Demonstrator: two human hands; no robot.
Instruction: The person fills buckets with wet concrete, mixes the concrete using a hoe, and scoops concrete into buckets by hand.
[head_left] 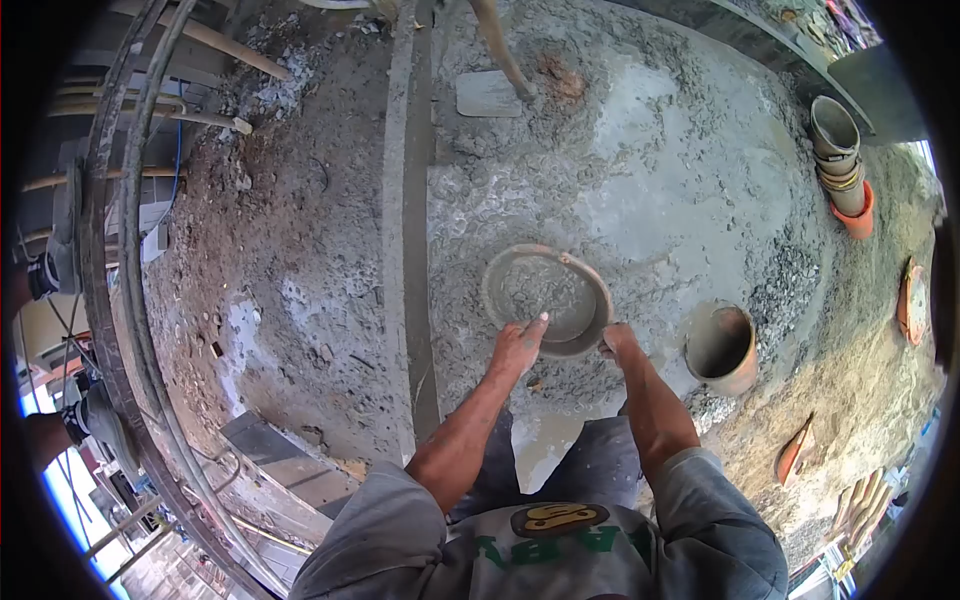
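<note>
A round, mortar-smeared tub (pixel 603 290) with a reddish rim is in front of me on the wet grey ground. Wet grey mix shows inside it. My left hand (pixel 518 346) grips the near left part of the rim, one finger or thumb reaching over the inner wall. On the near right of the rim, my right hand (pixel 619 341) is closed, its fingers partly hidden. A mortar-coated bucket (pixel 738 368) stands to the right of my right hand, its mouth facing up. Beyond the tub, a hoe (pixel 489 94) rests its flat blade in the mix.
A long, narrow concrete strip (pixel 397 220) runs left of the tub. Stacked buckets (pixel 838 145) lean by an orange bucket (pixel 856 212) at the far right, near a sand pile (pixel 850 370). Another person's shoes (pixel 106 428) rest by metal bars (pixel 125 250) at left.
</note>
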